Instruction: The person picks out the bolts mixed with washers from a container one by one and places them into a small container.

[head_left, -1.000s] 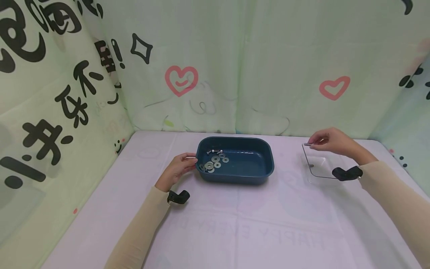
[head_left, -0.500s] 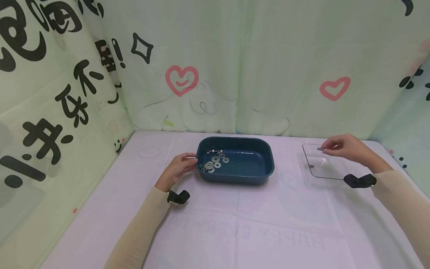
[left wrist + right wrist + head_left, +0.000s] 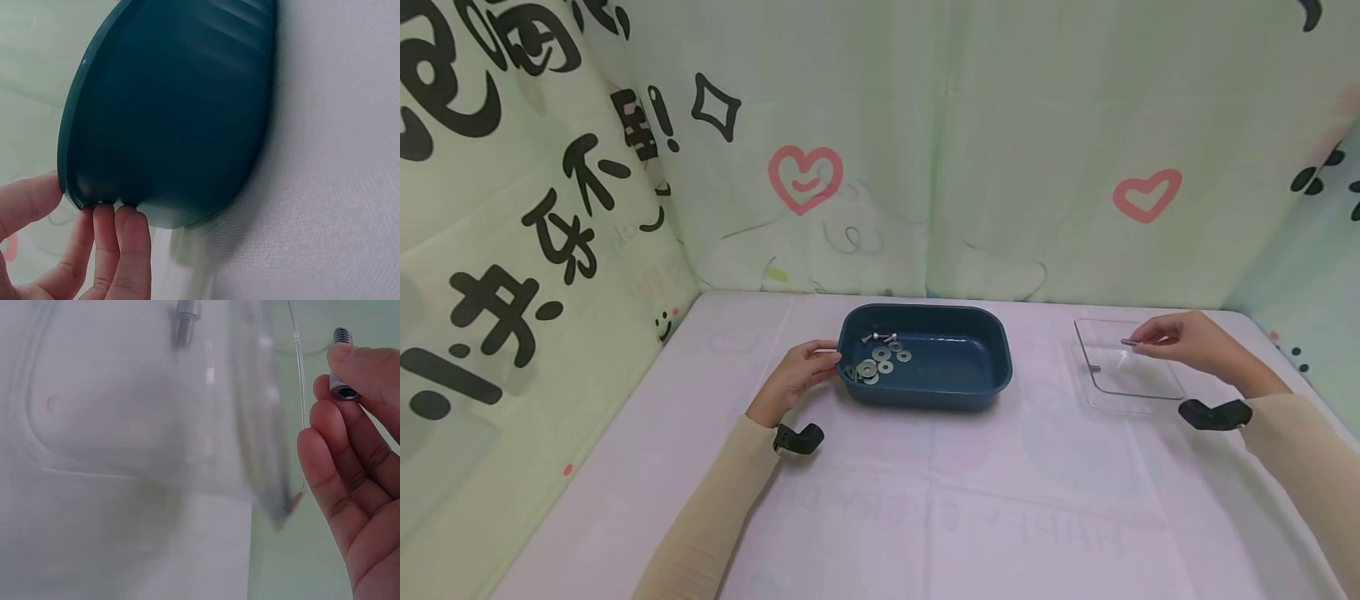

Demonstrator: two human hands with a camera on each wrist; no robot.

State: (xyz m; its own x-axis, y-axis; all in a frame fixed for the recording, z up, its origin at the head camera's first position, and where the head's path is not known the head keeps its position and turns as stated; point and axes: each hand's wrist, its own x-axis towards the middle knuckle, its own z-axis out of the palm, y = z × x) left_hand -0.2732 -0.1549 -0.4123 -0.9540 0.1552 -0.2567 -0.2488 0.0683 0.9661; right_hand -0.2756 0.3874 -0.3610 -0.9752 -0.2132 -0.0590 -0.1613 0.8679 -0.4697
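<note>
My left hand [image 3: 799, 379] holds the left end of a dark blue plastic tray [image 3: 925, 400]; in the left wrist view its thumb is at the rim and the fingertips [image 3: 131, 228] lie against the outer wall below. Inside the tray are several flat washers [image 3: 882, 355] and a few small bolts [image 3: 889, 338]. Over the clear plastic box [image 3: 1138, 394], my right hand [image 3: 1198, 343] pinches a hex socket bolt [image 3: 344, 392] between thumb and fingers, socket end toward the camera. Another socket bolt [image 3: 186, 325] lies in the clear box.
A pale pink-white cloth [image 3: 925, 500] covers the table. Printed light green curtains [image 3: 1000, 150] close off the back and sides. Tabletop separates the blue tray from the clear box at its right.
My right hand has moved right and slightly nearer, from the clear box's far left corner to above its right part, with the bolt still pinched. The left hand and tray have stayed put.
</note>
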